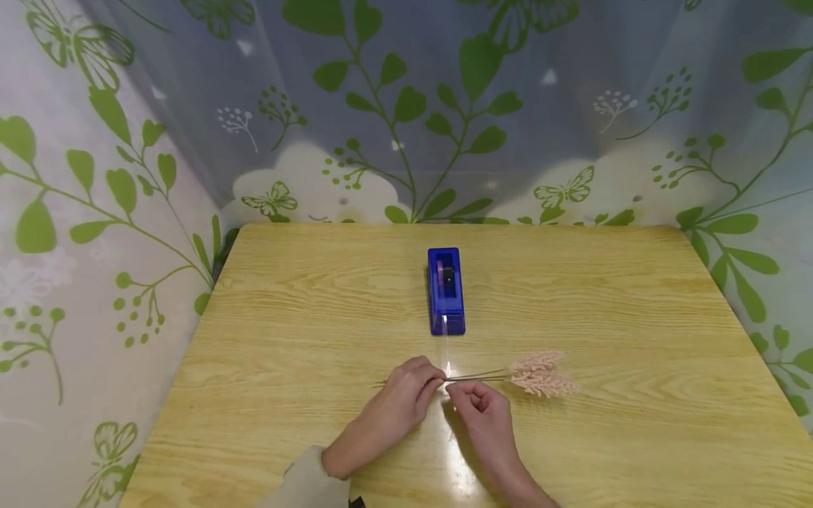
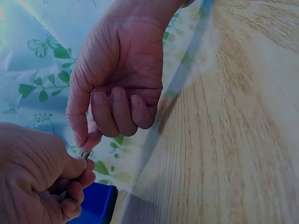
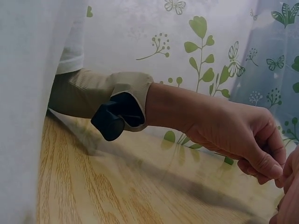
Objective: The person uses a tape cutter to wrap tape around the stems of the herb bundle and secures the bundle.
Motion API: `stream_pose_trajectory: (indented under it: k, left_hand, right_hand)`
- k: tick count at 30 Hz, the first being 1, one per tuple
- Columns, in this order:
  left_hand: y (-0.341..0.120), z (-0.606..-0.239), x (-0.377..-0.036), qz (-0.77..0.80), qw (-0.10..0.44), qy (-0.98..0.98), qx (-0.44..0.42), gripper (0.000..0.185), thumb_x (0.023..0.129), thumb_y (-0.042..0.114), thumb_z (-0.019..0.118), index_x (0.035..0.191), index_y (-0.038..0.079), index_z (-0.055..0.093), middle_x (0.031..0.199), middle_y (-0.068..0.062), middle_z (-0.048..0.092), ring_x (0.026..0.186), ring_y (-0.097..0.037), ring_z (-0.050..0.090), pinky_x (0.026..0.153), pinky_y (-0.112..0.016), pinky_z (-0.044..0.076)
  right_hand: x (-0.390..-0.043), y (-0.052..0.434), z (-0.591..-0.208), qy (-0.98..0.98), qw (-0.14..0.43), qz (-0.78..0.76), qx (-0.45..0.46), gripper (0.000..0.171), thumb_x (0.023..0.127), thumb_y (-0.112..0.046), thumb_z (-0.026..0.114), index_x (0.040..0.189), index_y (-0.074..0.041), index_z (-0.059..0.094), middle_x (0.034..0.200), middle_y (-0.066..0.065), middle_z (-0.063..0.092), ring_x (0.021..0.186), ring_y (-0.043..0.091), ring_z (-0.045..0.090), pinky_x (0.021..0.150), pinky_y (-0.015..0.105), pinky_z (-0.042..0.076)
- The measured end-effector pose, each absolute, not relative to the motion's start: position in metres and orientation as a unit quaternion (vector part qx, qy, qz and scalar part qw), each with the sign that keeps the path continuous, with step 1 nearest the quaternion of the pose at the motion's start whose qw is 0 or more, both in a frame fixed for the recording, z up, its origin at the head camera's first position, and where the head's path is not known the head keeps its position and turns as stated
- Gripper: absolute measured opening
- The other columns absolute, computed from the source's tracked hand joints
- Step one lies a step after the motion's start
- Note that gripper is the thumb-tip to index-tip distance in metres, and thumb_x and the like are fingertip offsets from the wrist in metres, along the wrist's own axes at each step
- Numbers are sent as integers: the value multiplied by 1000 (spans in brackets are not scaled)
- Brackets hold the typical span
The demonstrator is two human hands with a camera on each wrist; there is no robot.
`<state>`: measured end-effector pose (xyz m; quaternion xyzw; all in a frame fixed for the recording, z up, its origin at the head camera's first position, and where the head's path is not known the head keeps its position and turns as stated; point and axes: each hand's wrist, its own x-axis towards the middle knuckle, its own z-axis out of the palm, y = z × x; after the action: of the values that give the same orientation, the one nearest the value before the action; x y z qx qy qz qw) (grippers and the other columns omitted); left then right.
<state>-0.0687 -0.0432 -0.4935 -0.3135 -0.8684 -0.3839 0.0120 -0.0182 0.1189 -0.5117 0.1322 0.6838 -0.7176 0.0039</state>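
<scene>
Wood-grain surface [image 1: 635,296] | blue tape dispenser [image 1: 446,290] | just before it, pink dried grass sprigs [image 1: 540,375], thin stems | left hand [image 1: 406,395] and right hand [image 1: 479,406] together, both pinching stems

We see a deep blue tape dispenser [image 1: 446,291] on the pale yellow, wood-grained table [image 1: 286,317]. Nearer us than the dispenser lie pale pink, fluffy sprigs [image 1: 542,374]. Behind the table hangs a white-and-bluish curtain [image 1: 381,106] printed with green leaves and butterflies. Our sleeve [image 3: 100,95] is beige.
</scene>
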Motion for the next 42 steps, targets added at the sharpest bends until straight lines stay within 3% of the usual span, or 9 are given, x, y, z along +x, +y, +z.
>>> stream_pose_trajectory:
  k: [29, 37, 42]
  left_hand:
    - [-41, -487, -66, -392, 53, -859, -324, 8, 96, -3, 70, 100, 0, 77, 89, -6, 70, 77, -13, 62, 67, -16, 53]
    - [-41, -487, -67, -403, 59, -854, -323, 7, 95, -3, 72, 97, 0, 77, 87, -6, 71, 75, -13, 63, 65, -14, 53]
    - [-41, -488, -67, -405, 64, -852, -324, 7, 94, -3, 73, 97, 0, 77, 87, -5, 71, 75, -12, 63, 65, -13, 52]
  right_hand:
    - [-23, 119, -515, 692, -8, -709, 137, 25, 99, -15, 74, 96, 10, 73, 59, -6, 52, 53, 2, 38, 48, 14, 28]
    - [-21, 118, -514, 669, -12, -728, 149, 24, 97, -14, 76, 101, 9, 72, 57, -4, 53, 51, 6, 47, 51, 15, 38]
    - [-21, 117, -515, 645, -12, -747, 162, 28, 96, -14, 78, 99, 13, 70, 56, -5, 51, 51, 4, 41, 49, 15, 33]
